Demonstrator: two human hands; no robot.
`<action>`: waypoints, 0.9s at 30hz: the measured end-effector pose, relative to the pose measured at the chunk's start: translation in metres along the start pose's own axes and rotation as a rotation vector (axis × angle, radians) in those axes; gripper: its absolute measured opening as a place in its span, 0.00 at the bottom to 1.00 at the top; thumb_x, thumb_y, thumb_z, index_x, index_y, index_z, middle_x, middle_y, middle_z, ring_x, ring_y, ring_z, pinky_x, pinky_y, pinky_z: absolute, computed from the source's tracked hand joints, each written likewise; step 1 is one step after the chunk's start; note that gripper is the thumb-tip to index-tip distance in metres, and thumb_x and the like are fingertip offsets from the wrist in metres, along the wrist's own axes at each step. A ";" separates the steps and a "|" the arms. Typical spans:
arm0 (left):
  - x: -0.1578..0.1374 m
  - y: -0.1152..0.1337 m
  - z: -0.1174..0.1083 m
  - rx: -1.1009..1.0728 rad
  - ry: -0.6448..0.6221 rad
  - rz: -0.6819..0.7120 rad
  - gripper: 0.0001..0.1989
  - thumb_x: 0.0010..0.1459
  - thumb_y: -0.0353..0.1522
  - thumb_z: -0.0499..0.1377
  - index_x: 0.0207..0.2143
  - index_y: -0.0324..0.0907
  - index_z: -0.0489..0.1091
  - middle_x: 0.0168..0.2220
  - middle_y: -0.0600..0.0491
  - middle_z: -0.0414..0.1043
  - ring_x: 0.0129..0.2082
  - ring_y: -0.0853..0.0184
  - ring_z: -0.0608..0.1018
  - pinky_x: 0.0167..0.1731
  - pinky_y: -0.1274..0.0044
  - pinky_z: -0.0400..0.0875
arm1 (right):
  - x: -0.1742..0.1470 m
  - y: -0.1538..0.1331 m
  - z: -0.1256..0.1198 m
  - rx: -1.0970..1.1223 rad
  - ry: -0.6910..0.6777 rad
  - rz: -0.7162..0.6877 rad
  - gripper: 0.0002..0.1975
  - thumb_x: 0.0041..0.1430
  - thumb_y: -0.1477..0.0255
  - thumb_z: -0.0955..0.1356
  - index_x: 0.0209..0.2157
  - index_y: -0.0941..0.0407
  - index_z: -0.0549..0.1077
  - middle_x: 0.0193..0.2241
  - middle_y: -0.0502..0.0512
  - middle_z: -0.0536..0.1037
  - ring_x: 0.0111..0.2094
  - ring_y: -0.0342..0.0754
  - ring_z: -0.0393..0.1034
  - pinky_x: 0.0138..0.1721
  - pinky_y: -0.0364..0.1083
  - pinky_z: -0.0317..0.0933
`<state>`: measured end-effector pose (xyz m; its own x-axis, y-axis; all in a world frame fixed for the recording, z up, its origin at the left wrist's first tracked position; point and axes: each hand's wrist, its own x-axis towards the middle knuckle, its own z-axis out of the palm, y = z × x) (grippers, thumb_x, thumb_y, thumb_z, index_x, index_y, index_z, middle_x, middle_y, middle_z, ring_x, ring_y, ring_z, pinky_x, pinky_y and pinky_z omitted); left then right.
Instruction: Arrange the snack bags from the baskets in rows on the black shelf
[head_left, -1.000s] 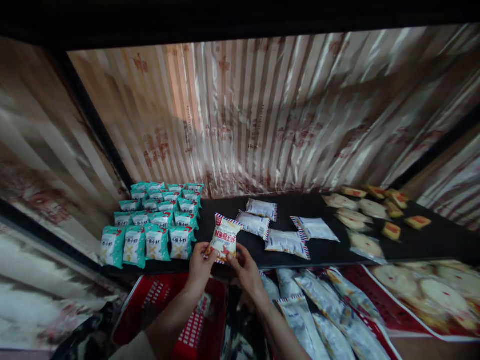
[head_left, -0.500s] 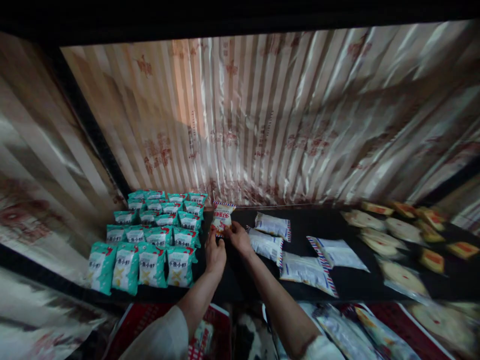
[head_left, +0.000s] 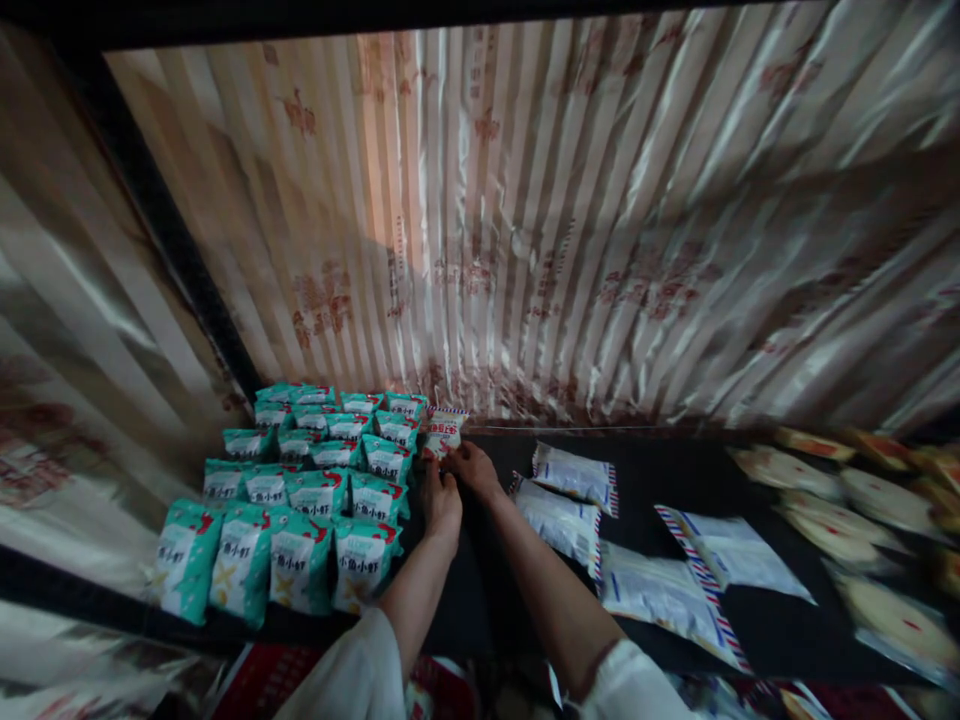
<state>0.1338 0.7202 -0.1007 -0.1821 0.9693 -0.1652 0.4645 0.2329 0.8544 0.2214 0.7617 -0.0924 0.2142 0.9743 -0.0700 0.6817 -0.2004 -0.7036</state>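
Note:
A small white snack bag [head_left: 444, 430] with red lettering and a striped top edge stands upright at the back of the black shelf [head_left: 480, 560]. My left hand [head_left: 441, 505] holds its lower left side. The fingers of my right hand [head_left: 474, 468] are closed at its lower right. Just left of it, rows of teal and white snack bags [head_left: 300, 570] stand upright. To the right of my hands, several white bags with striped ends [head_left: 559, 520] lie flat.
Round flat packages [head_left: 840, 530] and small yellow-orange packs [head_left: 814, 444] lie at the right. A striped foil sheet [head_left: 480, 220] hangs behind the shelf, and a dark post [head_left: 161, 215] rises at the left. Below the front edge are red cartons [head_left: 262, 680].
The view has shifted closer and downward. Both hands remain at the white snack bag, which now stands nearer to the teal rows, close to the back.

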 end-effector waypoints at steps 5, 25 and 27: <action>0.008 -0.004 0.004 -0.004 0.001 -0.025 0.24 0.60 0.30 0.46 0.59 0.37 0.56 0.61 0.47 0.57 0.61 0.67 0.60 0.58 0.78 0.57 | 0.011 -0.001 0.006 0.004 -0.018 -0.030 0.19 0.58 0.68 0.63 0.51 0.54 0.68 0.41 0.55 0.78 0.41 0.48 0.73 0.38 0.42 0.61; -0.011 0.009 0.000 -0.129 0.028 -0.076 0.23 0.57 0.28 0.48 0.56 0.40 0.62 0.61 0.48 0.58 0.61 0.66 0.61 0.59 0.76 0.53 | 0.008 0.005 0.016 -0.015 0.235 -0.116 0.22 0.56 0.66 0.62 0.51 0.58 0.68 0.42 0.60 0.76 0.44 0.51 0.70 0.45 0.47 0.62; -0.020 0.013 -0.004 -0.126 0.003 -0.109 0.22 0.58 0.29 0.48 0.55 0.41 0.62 0.60 0.48 0.59 0.60 0.66 0.62 0.59 0.76 0.55 | 0.000 0.005 0.014 0.011 0.280 -0.130 0.22 0.56 0.66 0.62 0.50 0.60 0.69 0.43 0.61 0.76 0.44 0.51 0.70 0.46 0.48 0.62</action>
<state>0.1400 0.7031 -0.0845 -0.2281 0.9385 -0.2593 0.3299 0.3251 0.8863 0.2153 0.7616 -0.1055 0.3117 0.9249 0.2177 0.7085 -0.0736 -0.7019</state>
